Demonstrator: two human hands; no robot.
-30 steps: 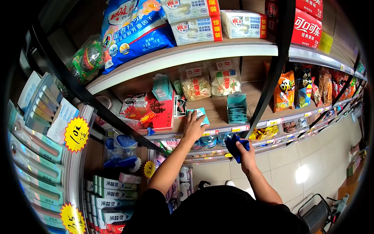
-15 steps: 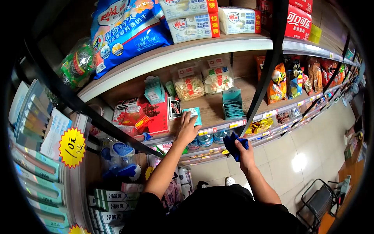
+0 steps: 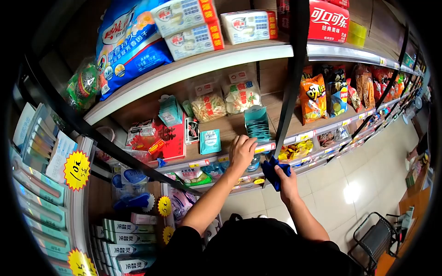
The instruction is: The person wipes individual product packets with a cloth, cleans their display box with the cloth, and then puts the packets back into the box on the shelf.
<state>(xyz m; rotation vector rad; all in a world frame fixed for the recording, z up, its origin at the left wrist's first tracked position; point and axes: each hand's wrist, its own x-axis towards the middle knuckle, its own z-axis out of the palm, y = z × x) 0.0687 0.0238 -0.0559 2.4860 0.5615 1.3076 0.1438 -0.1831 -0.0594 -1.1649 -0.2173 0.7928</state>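
Note:
My left hand (image 3: 242, 152) is at the shelf's front edge, its fingers loosely bent and a little apart, by the lower left corner of a teal box (image 3: 256, 113) of upright sachets. Whether the fingertips touch the box is unclear; no object shows in them. Left of this hand, a flat teal packet (image 3: 210, 141) lies on the wooden shelf. My right hand (image 3: 288, 183) is closed around a crumpled dark blue cloth (image 3: 276, 173), held in front of the shelf by the black upright post (image 3: 293, 69).
Behind the box stand two clear bags of pale snacks (image 3: 241, 95). To the left lie a red packet (image 3: 172, 141) and a stack of teal packets (image 3: 171, 112). Chip bags (image 3: 314, 99) stand beyond the post. An upper shelf edge (image 3: 193, 76) overhangs. A chair (image 3: 376, 239) is at right.
My left hand has moved right, off the flat teal packet, to the box of sachets. My right hand keeps holding the blue cloth. The view has shifted slightly to the right.

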